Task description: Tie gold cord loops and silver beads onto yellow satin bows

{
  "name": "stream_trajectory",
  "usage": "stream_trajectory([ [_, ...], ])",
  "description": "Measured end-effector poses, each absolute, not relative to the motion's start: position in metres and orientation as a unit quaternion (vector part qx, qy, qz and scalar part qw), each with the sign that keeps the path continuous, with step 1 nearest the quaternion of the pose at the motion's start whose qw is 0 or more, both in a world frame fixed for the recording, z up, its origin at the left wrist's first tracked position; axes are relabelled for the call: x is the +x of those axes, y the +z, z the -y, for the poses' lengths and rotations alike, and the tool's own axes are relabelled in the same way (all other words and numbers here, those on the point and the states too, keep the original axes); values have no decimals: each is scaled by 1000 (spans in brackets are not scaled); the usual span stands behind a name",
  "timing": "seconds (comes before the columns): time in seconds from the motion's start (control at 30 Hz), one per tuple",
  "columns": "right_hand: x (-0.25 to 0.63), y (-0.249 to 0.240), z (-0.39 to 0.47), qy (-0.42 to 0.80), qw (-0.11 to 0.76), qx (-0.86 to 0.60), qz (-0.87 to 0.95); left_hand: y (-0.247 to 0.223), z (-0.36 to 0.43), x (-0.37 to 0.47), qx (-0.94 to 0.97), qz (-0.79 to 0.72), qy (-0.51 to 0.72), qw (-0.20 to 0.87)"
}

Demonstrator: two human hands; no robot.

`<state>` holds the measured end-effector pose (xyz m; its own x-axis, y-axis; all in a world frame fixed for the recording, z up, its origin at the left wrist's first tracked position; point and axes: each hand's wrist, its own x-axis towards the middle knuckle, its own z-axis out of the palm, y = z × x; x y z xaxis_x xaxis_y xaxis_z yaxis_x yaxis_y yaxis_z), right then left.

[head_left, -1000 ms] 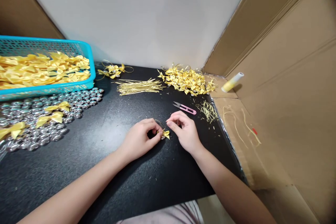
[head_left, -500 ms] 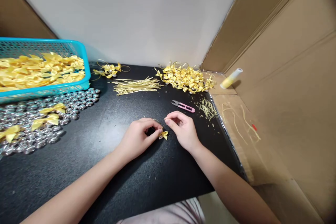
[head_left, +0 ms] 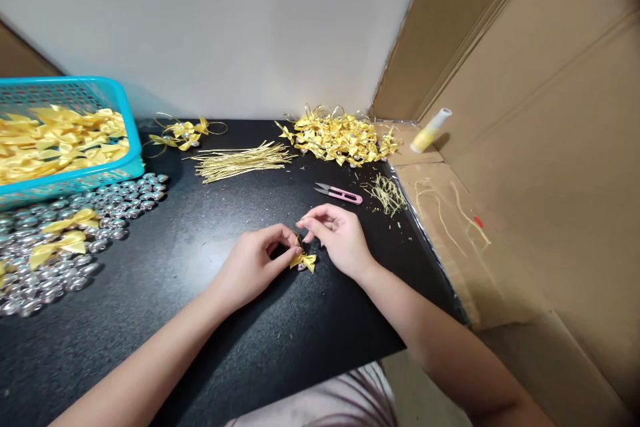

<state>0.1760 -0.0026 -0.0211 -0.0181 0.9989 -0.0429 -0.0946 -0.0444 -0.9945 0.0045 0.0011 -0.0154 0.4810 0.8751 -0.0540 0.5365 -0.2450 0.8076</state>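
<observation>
Two hands: left hand (head_left: 257, 257) pinches one yellow bow (head_left: 307, 260) between both hands; right hand (head_left: 343, 237) has fingertips curled beside it, grip unclear. One pink snips (head_left: 351, 197), one blue basket (head_left: 133, 152), one cord bundle (head_left: 243, 161). Open black tabletop (head_left: 285, 340) between forearms, to front edge.

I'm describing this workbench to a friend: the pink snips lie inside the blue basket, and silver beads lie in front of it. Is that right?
Not quite: the snips lie on the black table, just beyond the right hand, as the head view shows. The silver beads do lie in front of the blue basket.
</observation>
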Motion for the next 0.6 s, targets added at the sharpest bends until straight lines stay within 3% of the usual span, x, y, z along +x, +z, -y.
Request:
stream_trajectory([
  [0.27,174,-23,0,708,474,-410,325,-19,1,6,748,-465,199,430],
  [0.6,175,-23,-1,717,491,-398,295,-22,4,7,728,-438,221,480],
])
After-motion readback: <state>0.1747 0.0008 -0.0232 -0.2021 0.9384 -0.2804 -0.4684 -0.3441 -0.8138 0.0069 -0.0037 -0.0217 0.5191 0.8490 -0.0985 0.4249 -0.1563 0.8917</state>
